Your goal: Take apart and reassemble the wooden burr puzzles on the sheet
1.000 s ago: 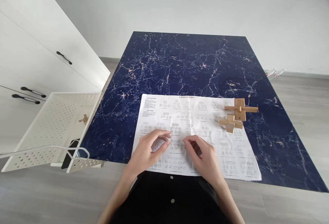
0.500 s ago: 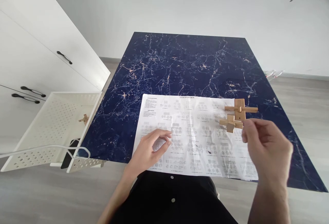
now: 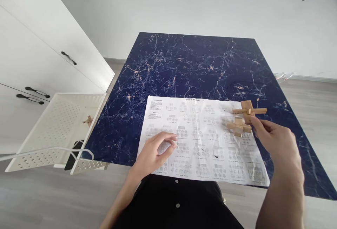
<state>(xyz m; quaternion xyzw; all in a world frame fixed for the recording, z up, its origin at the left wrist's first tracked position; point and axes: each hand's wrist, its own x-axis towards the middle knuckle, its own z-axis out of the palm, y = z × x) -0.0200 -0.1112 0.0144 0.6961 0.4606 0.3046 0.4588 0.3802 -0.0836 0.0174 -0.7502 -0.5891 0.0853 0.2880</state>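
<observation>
A printed instruction sheet (image 3: 202,141) lies on the dark blue marbled table (image 3: 189,67). On its far right corner stands a wooden interlocking puzzle (image 3: 244,118) of crossed bars. My right hand (image 3: 276,141) reaches to it, fingertips at its right side, touching or nearly touching; it holds nothing. My left hand (image 3: 155,150) rests on the sheet's near left part, fingers loosely curled, empty.
A white perforated tray (image 3: 55,130) stands left of the table with a small wooden piece (image 3: 88,120) in it and a dark phone (image 3: 75,152) at its near edge. White cabinets (image 3: 39,60) stand at the left. The table's near edge runs under the sheet.
My right hand left the middle of the sheet, swung right and forward, and now has its fingertips at the wooden puzzle. The left hand has stayed in place.
</observation>
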